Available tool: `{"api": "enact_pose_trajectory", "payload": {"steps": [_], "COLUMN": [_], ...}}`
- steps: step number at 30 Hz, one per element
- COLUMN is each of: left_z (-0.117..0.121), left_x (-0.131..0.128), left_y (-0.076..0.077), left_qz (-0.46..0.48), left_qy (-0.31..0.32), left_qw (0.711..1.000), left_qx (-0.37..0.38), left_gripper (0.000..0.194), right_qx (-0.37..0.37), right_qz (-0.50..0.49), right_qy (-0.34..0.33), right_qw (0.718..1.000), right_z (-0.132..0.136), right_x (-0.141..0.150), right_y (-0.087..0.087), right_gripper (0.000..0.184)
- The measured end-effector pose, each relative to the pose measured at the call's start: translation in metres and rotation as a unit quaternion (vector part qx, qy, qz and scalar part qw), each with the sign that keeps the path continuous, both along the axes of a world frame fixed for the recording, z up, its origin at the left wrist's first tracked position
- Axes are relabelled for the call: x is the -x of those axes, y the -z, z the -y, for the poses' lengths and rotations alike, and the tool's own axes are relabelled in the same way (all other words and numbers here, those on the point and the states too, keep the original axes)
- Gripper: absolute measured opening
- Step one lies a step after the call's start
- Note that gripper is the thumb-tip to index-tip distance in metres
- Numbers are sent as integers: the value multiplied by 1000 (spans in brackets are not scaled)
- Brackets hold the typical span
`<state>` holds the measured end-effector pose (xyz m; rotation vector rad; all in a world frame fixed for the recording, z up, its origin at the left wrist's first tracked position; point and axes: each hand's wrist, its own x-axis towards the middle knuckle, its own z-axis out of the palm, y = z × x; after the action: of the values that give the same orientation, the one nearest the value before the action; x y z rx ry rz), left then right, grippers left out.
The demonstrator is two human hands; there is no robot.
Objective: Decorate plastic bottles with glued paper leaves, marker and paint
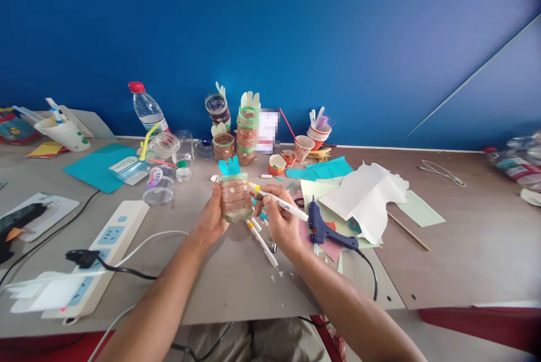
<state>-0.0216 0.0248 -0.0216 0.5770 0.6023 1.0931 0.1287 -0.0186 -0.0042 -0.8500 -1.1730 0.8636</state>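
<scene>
My left hand (210,220) is wrapped round a small glass jar (235,198) bound with brownish string, with blue paper leaves (229,167) on its top. It holds the jar upright just above the table. My right hand (279,221) grips a white acrylic marker (287,206) with a yellow tip, and the tip touches the jar's upper right side. Two more white markers (262,241) lie on the table below the jar, between my hands.
A blue glue gun (323,230) lies right of my right hand on cut paper sheets (367,195). A white power strip (99,255) with cables lies at left. Decorated jars (246,131), paper cups (318,135), a water bottle (147,108) and clear cups (159,184) stand behind.
</scene>
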Motion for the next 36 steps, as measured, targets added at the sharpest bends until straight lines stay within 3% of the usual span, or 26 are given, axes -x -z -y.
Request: {"api": "enact_pose_trajectory", "payload": {"steps": [9, 15, 21, 30, 36], "left_z": [-3, -5, -4, -3, -3], "left_x": [4, 7, 4, 2, 4], "left_y": [0, 5, 0, -2, -5], "left_qz": [-7, 3, -21, -20, -21], "left_qy": [-16, -9, -17, -24, -16], "left_qw": [1000, 1000, 999, 999, 998], "left_qx": [26, 30, 32, 38, 65], "left_gripper": [60, 58, 62, 59, 62], "right_qx": [-8, -8, -2, 20, 81], "right_qz": [9, 17, 9, -71, -166], "right_qy": [4, 0, -8, -21, -30], "right_qw": [1000, 1000, 1000, 997, 982], "right_z": [2, 3, 2, -1, -11], "right_x": [-4, -4, -4, 0, -2], "right_y": [-2, -2, -2, -5, -4], "right_gripper": [18, 23, 28, 27, 34]}}
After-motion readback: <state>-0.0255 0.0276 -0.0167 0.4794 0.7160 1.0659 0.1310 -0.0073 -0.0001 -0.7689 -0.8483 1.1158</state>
